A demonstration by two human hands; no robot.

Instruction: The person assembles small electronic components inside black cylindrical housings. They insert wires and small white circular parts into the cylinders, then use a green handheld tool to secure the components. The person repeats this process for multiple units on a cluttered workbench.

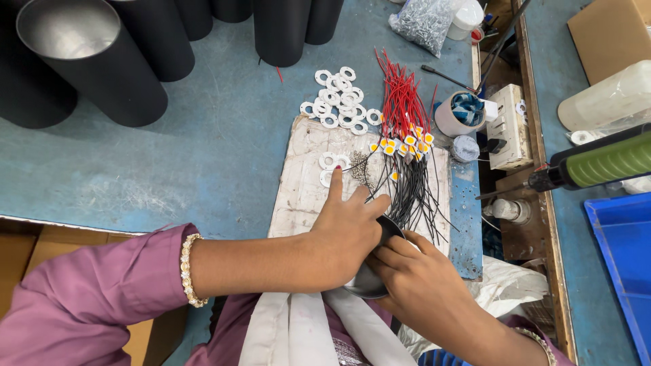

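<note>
A round dark metal part was gripped at the table edge by the right hand, while the left hand was rested on it, forefinger stretched toward white rings on a worn board. Beyond, wired yellow chips, more white rings and black tubes were left unassembled.

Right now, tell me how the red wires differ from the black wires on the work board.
The red wires run away from the person, onto the blue table; the black wires run toward the hands. The red wires lie in a tighter, straighter bundle; the black wires splay loosely, some ends curling. The black wires reach close to the right hand; the red wires lie farther off. Both meet at the small yellow-faced squares.
</note>
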